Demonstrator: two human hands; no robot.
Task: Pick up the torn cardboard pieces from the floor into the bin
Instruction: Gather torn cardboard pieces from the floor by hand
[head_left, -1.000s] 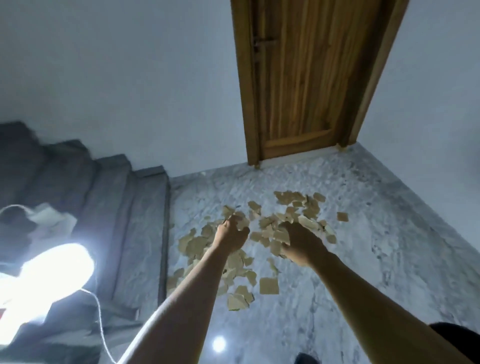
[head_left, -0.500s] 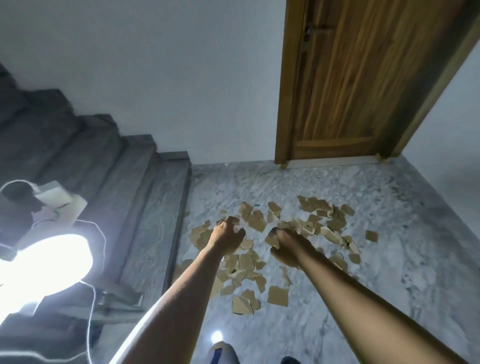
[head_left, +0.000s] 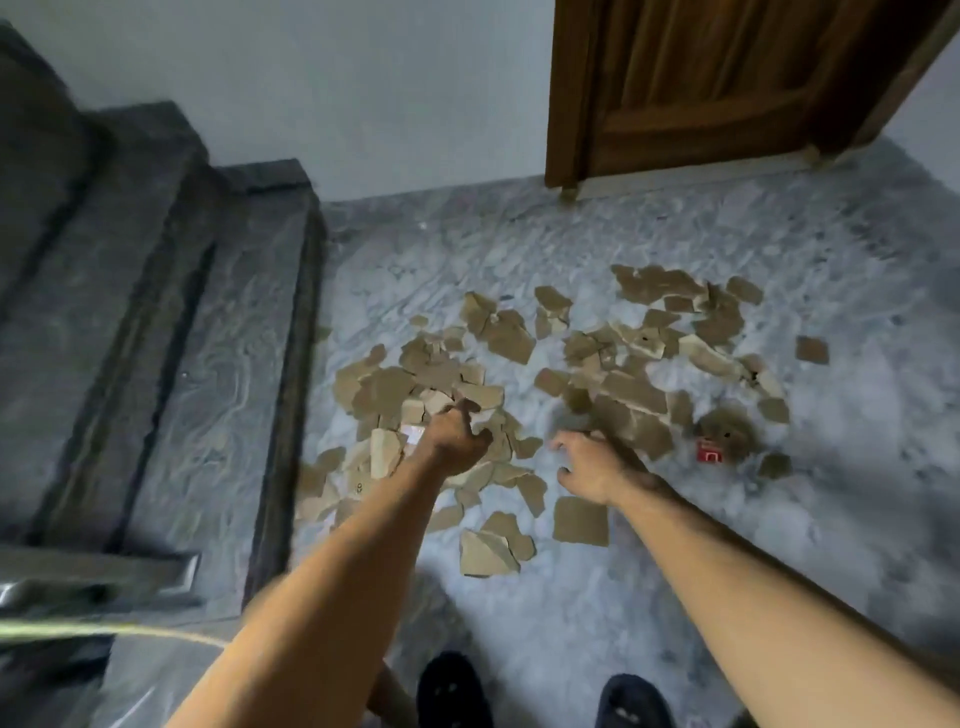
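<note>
Several torn brown cardboard pieces (head_left: 566, 384) lie scattered over the grey marble floor (head_left: 831, 519), in a left cluster (head_left: 395, 395) and a right cluster (head_left: 675, 322). My left hand (head_left: 453, 441) is down on the left cluster, fingers curled round pieces in the pile. My right hand (head_left: 589, 467) hovers low over the gap between the clusters. Its fingers are spread and loosely bent and hold nothing. A larger square piece (head_left: 581, 520) lies just beside my right wrist. No bin is in view.
Dark stone stairs (head_left: 156, 338) rise on the left, their edge next to the left cluster. A wooden door (head_left: 727, 88) stands at the back right. A small red item (head_left: 709, 451) lies among the right pieces. My black shoes (head_left: 452, 691) stand near the bottom edge.
The view has tilted down, and the bright lamp at the left is out of frame. My right hand has spread its fingers and drawn back from the pile. My left hand stays on the left cluster.
</note>
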